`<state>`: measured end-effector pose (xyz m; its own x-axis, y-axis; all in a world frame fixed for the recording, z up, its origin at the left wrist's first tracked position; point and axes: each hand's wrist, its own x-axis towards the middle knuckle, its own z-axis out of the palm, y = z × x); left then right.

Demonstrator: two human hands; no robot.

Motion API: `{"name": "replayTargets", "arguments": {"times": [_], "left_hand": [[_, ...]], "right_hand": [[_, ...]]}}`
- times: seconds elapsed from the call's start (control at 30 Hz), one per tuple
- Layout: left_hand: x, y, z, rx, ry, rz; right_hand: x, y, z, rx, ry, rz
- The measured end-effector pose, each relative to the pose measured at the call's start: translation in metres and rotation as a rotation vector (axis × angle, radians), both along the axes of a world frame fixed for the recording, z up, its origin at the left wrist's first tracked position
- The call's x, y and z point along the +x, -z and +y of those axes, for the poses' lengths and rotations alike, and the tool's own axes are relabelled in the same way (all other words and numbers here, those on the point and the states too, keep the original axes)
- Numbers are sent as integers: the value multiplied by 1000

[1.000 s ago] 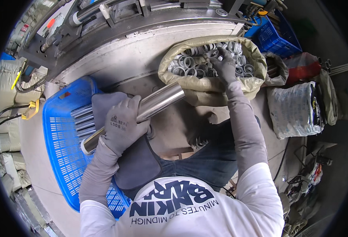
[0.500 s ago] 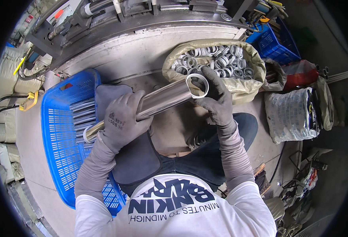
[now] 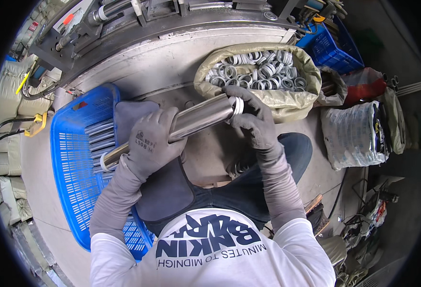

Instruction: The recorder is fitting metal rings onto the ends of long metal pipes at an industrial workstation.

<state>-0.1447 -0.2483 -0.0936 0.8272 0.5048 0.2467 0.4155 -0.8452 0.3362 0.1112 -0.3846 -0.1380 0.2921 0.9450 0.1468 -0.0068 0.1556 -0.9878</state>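
A shiny metal tube (image 3: 202, 117) lies aslant in front of me, its right end raised. My left hand (image 3: 152, 134), in a grey glove, is wrapped round its middle. A white ring (image 3: 106, 162) sits around the tube's lower left end, over the blue basket. At the upper right end, my gloved right hand (image 3: 254, 118) grips another white ring (image 3: 238, 106) between thumb and fingers. This ring is turned nearly edge-on and touches the tube's mouth; whether it is seated there I cannot tell.
A woven sack (image 3: 287, 106) full of white rings stands beyond my right hand. The blue basket (image 3: 67, 201) at my left holds several metal tubes (image 3: 99, 138). A machine bench (image 3: 172, 26) runs along the back. A white sack (image 3: 351, 136) stands at the right.
The ring in my right hand has turned from showing its open face to nearly edge-on against the tube's end. My left hand keeps its hold, barely shifted.
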Motion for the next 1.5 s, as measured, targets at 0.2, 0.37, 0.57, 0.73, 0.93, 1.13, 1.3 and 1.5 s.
{"name": "replayTargets", "arguments": {"times": [0.2, 0.37, 0.57, 0.73, 0.93, 1.13, 1.3, 1.5], "left_hand": [[9, 4, -4, 33, 6, 67], [8, 5, -5, 131, 53, 116], [12, 7, -2, 132, 75, 191], [13, 9, -1, 141, 48, 233], [8, -2, 7, 48, 88, 251], [-42, 2, 10, -64, -24, 172], [-38, 0, 19, -68, -23, 119], [23, -44, 106, 525, -10, 2]], "right_hand": [[-32, 9, 24, 128, 374, -310], [-28, 3, 27, 144, 309, -469], [-32, 2, 29, 135, 325, -397], [-51, -10, 33, -77, 444, -129], [-36, 6, 32, -135, 368, -69], [93, 36, 57, -376, 639, -583], [206, 117, 39, -938, 471, -1270], [183, 118, 40, -801, 655, -1248]]}}
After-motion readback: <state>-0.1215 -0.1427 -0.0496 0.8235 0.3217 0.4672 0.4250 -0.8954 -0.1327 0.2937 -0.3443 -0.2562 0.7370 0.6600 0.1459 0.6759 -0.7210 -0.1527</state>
